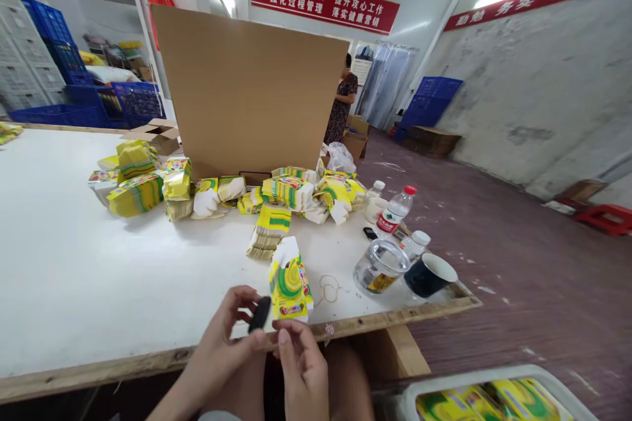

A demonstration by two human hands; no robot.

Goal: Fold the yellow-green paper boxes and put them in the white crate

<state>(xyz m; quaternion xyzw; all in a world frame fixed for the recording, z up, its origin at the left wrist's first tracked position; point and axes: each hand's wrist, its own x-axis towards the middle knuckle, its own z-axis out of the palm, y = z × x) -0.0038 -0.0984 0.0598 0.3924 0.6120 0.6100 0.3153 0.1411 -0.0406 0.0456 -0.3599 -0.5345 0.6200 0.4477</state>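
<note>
My left hand (222,345) and my right hand (302,368) meet at the near edge of the white table (74,276). A small flat black disc (259,314) is pinched between the fingers of my left hand, and my right hand's fingertips close in beside it. Just behind the disc stands a folded yellow-green printed carton (289,283). A stack of flat cartons (269,230) lies further back.
Heaps of yellow-green cartons (143,177) spread along a tall cardboard sheet (247,92). A glass jar (380,268), dark cup (429,274) and water bottle (395,210) stand at the table's right corner. A bin of cartons (494,398) sits lower right. A person (340,102) stands beyond.
</note>
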